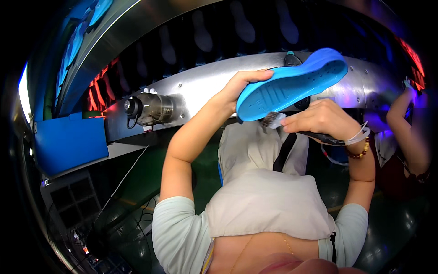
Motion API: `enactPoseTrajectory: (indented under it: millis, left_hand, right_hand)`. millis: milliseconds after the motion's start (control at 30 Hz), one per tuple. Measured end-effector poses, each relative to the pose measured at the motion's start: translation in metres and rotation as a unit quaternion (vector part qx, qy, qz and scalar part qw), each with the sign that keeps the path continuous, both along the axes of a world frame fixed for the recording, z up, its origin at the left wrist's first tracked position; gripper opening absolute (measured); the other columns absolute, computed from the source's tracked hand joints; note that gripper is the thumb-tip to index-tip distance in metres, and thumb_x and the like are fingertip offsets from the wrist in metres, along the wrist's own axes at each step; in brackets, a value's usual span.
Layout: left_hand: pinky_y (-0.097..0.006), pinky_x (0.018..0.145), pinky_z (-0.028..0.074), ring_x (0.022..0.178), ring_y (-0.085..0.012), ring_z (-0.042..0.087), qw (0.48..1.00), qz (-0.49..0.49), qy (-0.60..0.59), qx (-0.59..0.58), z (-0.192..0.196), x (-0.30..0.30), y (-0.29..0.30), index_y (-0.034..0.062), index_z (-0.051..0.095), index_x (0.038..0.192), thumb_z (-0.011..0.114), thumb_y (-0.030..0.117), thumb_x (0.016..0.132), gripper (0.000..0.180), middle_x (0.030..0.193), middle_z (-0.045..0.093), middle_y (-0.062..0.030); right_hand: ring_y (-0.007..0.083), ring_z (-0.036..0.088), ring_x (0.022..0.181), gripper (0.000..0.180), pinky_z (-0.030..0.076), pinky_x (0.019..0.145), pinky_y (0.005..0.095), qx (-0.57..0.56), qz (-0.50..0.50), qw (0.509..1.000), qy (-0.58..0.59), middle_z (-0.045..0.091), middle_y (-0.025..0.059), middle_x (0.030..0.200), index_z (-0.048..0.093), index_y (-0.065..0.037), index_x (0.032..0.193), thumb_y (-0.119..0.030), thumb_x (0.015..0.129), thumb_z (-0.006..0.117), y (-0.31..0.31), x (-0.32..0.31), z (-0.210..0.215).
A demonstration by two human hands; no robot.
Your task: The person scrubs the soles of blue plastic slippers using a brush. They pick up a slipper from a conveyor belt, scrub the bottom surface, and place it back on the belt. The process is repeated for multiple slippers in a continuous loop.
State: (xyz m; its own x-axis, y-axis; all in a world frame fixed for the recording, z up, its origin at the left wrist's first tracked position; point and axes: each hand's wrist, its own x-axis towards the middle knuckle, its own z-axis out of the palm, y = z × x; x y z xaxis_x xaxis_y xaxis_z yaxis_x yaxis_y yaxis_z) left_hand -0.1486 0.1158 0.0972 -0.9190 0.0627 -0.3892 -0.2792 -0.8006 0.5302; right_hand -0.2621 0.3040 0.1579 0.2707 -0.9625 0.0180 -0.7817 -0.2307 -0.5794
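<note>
A bright blue shoe sole [292, 87] is held up in front of me, tilted, its hollow inner side with ridges and small holes showing. My left hand [241, 86] is closed round its near left end, thumb along the upper edge. In my right hand [325, 119] is a brush [273, 119] with a dark handle, gripped by closed fingers. The pale bristle head is close to the sole's lower edge; whether it touches I cannot tell. A white cord loops at the right wrist beside a beaded bracelet.
A curved metal ledge [194, 98] runs in front of me, with a dark-capped bottle [153, 109] lying or standing on it at left. Beyond are several dim soles [201, 32] in a row. A blue panel [70, 141] stands left. Another person's arm [404, 118] is at far right.
</note>
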Motion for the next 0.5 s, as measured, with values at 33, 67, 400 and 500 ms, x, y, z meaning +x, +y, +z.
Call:
enactPoseTrajectory:
  millis: [33, 67, 400, 500]
  left_hand:
    - [-0.036, 0.079, 0.048, 0.088, -0.0262, 0.060, 0.999, -0.035, -0.014, -0.010, 0.003, 0.003, -0.001, -0.0041, 0.050, 0.115, 0.056, 0.028, 0.080, 0.048, 0.103, 0.058, -0.0197]
    - [-0.037, 0.081, 0.047, 0.091, -0.0268, 0.058, 0.997, -0.070, -0.028, -0.019, 0.007, 0.004, 0.001, -0.0033, 0.050, 0.116, 0.056, 0.028, 0.080, 0.048, 0.105, 0.057, -0.0192]
    - [-0.032, 0.076, 0.049, 0.085, -0.0226, 0.060, 0.994, -0.061, -0.066, -0.068, 0.007, 0.013, 0.005, -0.0027, 0.050, 0.115, 0.059, 0.027, 0.079, 0.048, 0.103, 0.057, -0.0180]
    - [-0.035, 0.079, 0.049, 0.089, -0.0243, 0.059, 0.990, -0.071, -0.048, -0.111, -0.002, 0.016, -0.006, -0.0027, 0.048, 0.117, 0.056, 0.027, 0.080, 0.048, 0.105, 0.056, -0.0189]
  right_hand:
    - [0.0221, 0.064, 0.080, 0.014, 0.050, 0.066, 0.0282, -0.035, 0.005, 0.998, -0.049, 0.066, 0.0081, 0.092, 0.065, -0.006, 0.086, -0.004, 0.072, 0.063, 0.002, -0.003, 0.002]
    - [0.0232, 0.064, 0.082, 0.014, 0.051, 0.070, 0.0296, -0.071, 0.010, 0.993, -0.098, 0.066, 0.0093, 0.092, 0.065, -0.005, 0.086, -0.003, 0.072, 0.063, 0.002, -0.008, 0.001]
    - [0.0266, 0.062, 0.082, 0.015, 0.049, 0.068, 0.0324, -0.050, -0.024, 0.994, -0.097, 0.064, 0.0124, 0.090, 0.063, -0.003, 0.084, -0.003, 0.070, 0.063, 0.002, -0.047, -0.010]
    - [0.0256, 0.063, 0.072, 0.020, 0.049, 0.063, 0.0308, 0.035, -0.070, 0.996, -0.042, 0.065, 0.0140, 0.084, 0.064, 0.000, 0.088, -0.008, 0.070, 0.065, 0.008, -0.051, -0.010]
